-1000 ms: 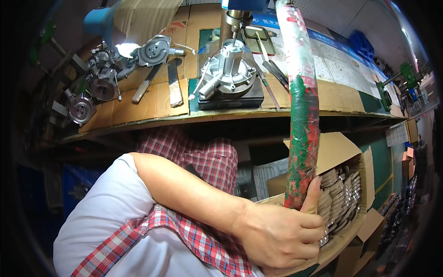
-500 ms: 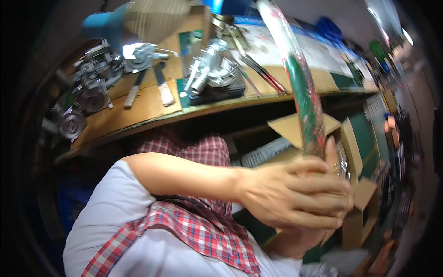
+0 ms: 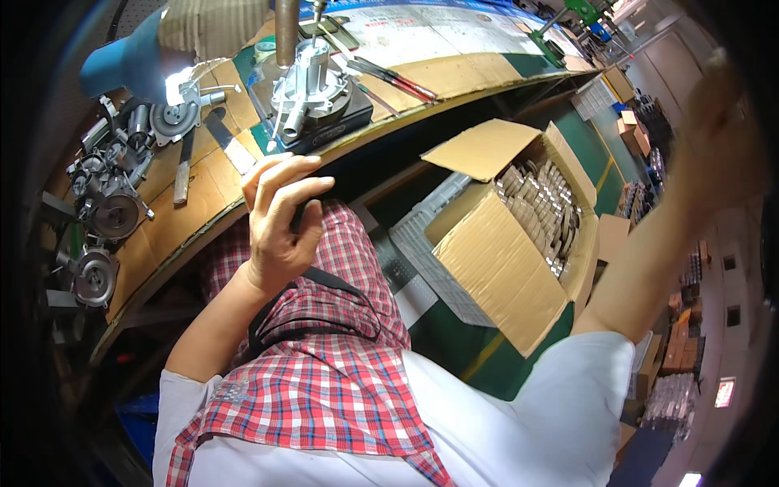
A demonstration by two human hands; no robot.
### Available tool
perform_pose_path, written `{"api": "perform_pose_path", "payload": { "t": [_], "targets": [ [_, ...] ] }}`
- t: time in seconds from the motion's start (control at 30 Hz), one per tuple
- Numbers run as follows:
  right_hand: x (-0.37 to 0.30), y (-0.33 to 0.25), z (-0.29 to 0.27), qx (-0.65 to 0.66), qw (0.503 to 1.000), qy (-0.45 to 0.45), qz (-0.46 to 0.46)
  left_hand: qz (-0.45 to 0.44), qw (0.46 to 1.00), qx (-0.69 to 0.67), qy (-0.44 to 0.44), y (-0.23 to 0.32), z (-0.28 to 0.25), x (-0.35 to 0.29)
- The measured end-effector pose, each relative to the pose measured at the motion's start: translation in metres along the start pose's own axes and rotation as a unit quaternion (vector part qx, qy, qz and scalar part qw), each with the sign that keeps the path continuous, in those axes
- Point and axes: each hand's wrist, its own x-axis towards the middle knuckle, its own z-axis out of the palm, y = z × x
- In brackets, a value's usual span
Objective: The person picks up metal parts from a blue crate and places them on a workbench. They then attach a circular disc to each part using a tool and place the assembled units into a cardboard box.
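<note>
My left hand (image 3: 284, 215) is raised in front of the bench edge, fingers apart and loosely bent, with nothing in it. Just beyond it, a silvery metal casting (image 3: 312, 89) with a round flange sits on a black block (image 3: 345, 126), beneath a thin vertical spindle (image 3: 318, 11). A thick brown metal post (image 3: 286, 32) stands beside the spindle. My right hand (image 3: 718, 122) is lifted high at the far right, smeared by motion; its fingers cannot be made out, nor whether it holds anything.
An open cardboard box (image 3: 503, 260) full of stacked shiny metal discs (image 3: 540, 203) stands right of my lap, by a grey plastic crate (image 3: 438, 243). Several metal castings (image 3: 114, 215) crowd the bench's left end. A blue lamp (image 3: 122, 65), flat tools (image 3: 223, 138) and red-handled tools (image 3: 398, 79) are nearby.
Both hands were together at the right on a long bar wrapped in green, red and white. They have parted: left moved back toward the casting, right went up and right. The bar is out of view.
</note>
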Motion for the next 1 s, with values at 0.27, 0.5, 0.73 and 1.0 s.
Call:
{"api": "perform_pose_path", "payload": {
  "t": [0.27, 0.5, 0.73, 1.0],
  "targets": [
    [-0.26, -0.027, 0.039, 0.201, 0.765, -0.546, 0.276, -0.004, 0.99, -0.089, -0.111, -0.002, 0.042, -0.034],
    [-0.313, -0.059, 0.048, 0.018, 0.897, -0.343, 0.278, 0.021, 0.976, -0.141, -0.163, 0.016, 0.094, -0.023],
    [-0.321, -0.04, 0.068, 0.121, 0.951, -0.168, 0.23, 0.044, 0.969, -0.098, -0.222, -0.004, 0.18, -0.015],
    [-0.354, -0.025, 0.09, -0.003, 0.966, -0.116, 0.231, -0.122, 0.882, -0.162, -0.425, 0.028, 0.245, 0.024]
  ]
}}
